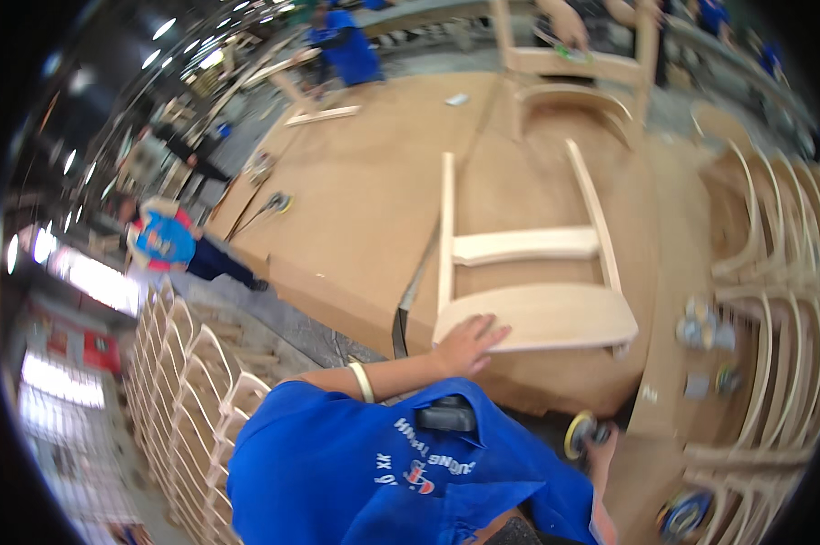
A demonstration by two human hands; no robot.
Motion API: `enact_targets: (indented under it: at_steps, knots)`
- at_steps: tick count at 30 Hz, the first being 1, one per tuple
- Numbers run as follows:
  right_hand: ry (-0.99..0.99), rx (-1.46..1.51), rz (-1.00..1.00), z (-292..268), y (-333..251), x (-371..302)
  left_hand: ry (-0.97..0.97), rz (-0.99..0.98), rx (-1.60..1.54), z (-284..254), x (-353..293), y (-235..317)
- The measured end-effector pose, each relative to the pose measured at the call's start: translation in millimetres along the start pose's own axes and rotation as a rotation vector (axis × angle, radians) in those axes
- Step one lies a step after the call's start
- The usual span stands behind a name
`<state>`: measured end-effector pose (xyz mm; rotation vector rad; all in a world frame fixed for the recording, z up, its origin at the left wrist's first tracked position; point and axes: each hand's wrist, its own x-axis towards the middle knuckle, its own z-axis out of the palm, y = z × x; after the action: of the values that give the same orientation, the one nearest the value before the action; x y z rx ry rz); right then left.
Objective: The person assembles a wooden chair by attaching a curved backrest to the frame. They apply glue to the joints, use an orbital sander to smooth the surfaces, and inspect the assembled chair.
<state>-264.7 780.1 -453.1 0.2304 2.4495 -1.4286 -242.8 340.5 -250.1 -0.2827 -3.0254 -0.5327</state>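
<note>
A pale wooden chair frame (pixel 537 315) lies on the worktable before me, its wide curved board nearest and its two legs pointing away. A crossbar (pixel 526 245) joins the legs partway along. My left hand (pixel 472 345) rests flat on the left end of the curved board, fingers apart. Down at my right side, beside the table's near edge, my right hand (pixel 601 447) grips a small round power sander (pixel 581 436) with a yellow rim and a dark body. The sander is apart from the chair frame.
Curved wooden parts (pixel 762 363) stand in rows on the right, near another sander (pixel 684 516). Chair frames (pixel 187 363) are stacked at left. Across the brown-covered table (pixel 365 173), a co-worker's hand (pixel 569 32) is over another chair frame (pixel 569 64). A person (pixel 169 241) stands left.
</note>
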Motion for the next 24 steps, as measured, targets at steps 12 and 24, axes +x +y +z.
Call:
enact_targets:
  at_steps: [12,24]
  knots:
    - [0.238,-0.580,0.094,-26,-50,0,0.055,-0.060,-0.094,32,13,-13]
    - [0.289,-0.711,-0.081,-66,-37,137,-0.068,-0.188,-0.025,-23,14,11]
